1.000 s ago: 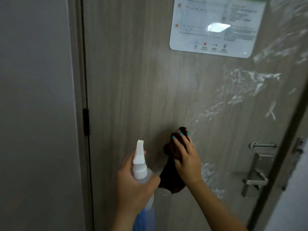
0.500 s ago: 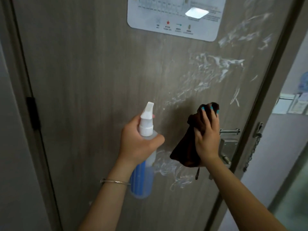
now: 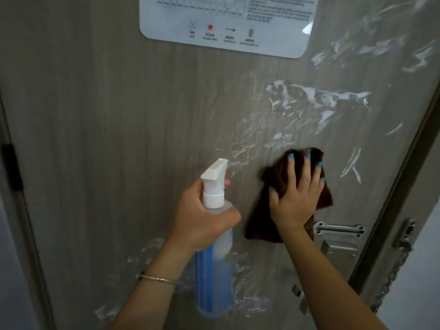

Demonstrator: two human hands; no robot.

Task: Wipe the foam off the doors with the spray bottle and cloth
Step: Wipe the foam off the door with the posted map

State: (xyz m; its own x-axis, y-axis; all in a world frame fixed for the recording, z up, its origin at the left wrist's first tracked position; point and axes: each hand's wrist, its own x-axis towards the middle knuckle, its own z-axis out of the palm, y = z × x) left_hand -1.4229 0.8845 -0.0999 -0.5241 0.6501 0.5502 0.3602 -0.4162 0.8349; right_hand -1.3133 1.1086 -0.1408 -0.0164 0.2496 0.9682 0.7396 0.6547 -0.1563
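Observation:
A grey wood-grain door [image 3: 119, 115] fills the view, smeared with white foam [image 3: 316, 98] at upper right and more foam [image 3: 247, 298] low down. My left hand [image 3: 202, 215] grips a clear spray bottle [image 3: 214, 253] with a white nozzle and a blue label, nozzle aimed at the door. My right hand [image 3: 297, 194] presses a dark brown cloth [image 3: 259, 225] flat against the door with fingers spread, just below the upper foam and above the handle plate.
A white laminated notice [image 3: 226, 22] is stuck high on the door. A metal handle plate [image 3: 340, 241] sits under my right wrist. The door's right edge [image 3: 392, 210] has a latch and chain [image 3: 402, 256]. A black hinge [image 3: 10, 165] is at left.
My view has shifted closer to the door. The cloth and my right hand moved right from mid-door to above the handle, fingers now spread flat. The bottle stays raised in my left hand.

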